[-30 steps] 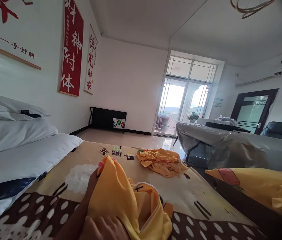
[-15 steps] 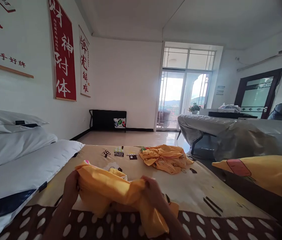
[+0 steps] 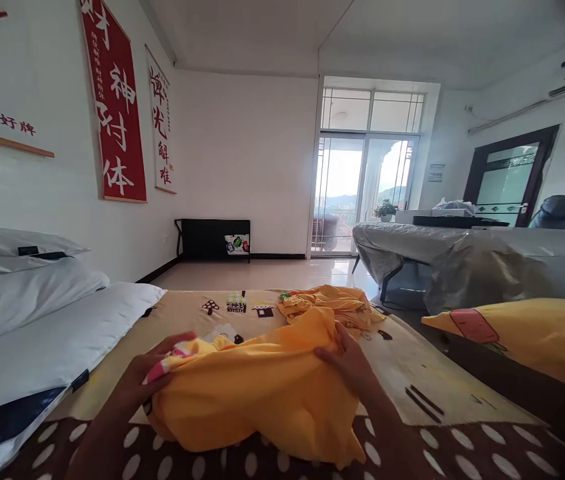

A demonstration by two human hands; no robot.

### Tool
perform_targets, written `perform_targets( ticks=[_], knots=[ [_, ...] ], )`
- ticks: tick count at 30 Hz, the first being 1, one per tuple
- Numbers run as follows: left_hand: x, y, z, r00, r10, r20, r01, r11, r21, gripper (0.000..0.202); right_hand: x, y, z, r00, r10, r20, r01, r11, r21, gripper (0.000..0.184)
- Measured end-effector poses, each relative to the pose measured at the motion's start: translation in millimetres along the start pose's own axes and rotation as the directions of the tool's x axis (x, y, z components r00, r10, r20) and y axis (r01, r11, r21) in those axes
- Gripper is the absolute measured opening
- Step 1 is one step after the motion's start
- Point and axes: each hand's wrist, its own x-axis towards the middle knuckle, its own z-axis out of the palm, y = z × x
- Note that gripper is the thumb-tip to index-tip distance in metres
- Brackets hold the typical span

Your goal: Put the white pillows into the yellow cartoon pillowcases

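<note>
Over the near part of the bed, a yellow cloth point(image 3: 257, 393) hangs spread between my two hands, with a pink and white patch at its left end. My left hand point(image 3: 155, 370) grips that patterned end, fingers above and thumb below. At the upper right corner, my right hand point(image 3: 347, 360) pinches the cloth between thumb and fingers. Behind it lies a crumpled orange-yellow cloth heap point(image 3: 322, 300), partly covered by the raised corner. Beneath is a beige printed blanket point(image 3: 392, 373) with a brown, white-dotted border point(image 3: 249, 463).
White pillows point(image 3: 62, 320) with dark blue trim are stacked at the left. A yellow pillow point(image 3: 537, 333) with a red patch lies at the right. Beyond the bed stand a plastic-covered table point(image 3: 412, 240) and a folded black panel point(image 3: 202, 240) against the wall.
The bunched yellow cloth is now opened out wider. My right hand has moved right and up with its corner; my left hand has turned and grips the pink and white end.
</note>
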Motion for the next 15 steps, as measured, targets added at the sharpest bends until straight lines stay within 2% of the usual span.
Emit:
perform_targets(
  ticks=[3,6,8,12,15],
  knots=[
    [0.7,-9.1,-1.3,0.987,-0.093,0.132,0.088,0.995,0.048,0.037,6.8,4.4,-3.9,0.984,-0.017,-0.175,0.006,0.998,-0.064,0.049],
    [2.9,-16.9,-1.3,0.963,-0.181,0.2,0.135,0.965,0.223,0.043,14.4,11.0,-10.7,0.934,0.015,-0.356,-0.005,1.0,0.03,0.052],
    [4.0,-20.5,-1.1,0.957,-0.21,0.198,0.153,0.951,0.271,0.042,17.4,12.2,-16.6,0.889,0.016,-0.457,0.02,0.997,0.075,0.053],
    [7.2,-29.1,2.9,0.958,-0.198,0.207,0.151,0.964,0.22,0.044,16.9,5.1,-23.9,0.807,0.004,-0.59,0.052,0.996,0.078,0.055],
    [11.9,-41.3,8.3,0.97,-0.205,0.132,0.167,0.953,0.254,0.057,14.6,-1.2,-25.0,0.733,-0.025,-0.68,0.077,0.996,0.046,0.058]
  ],
)
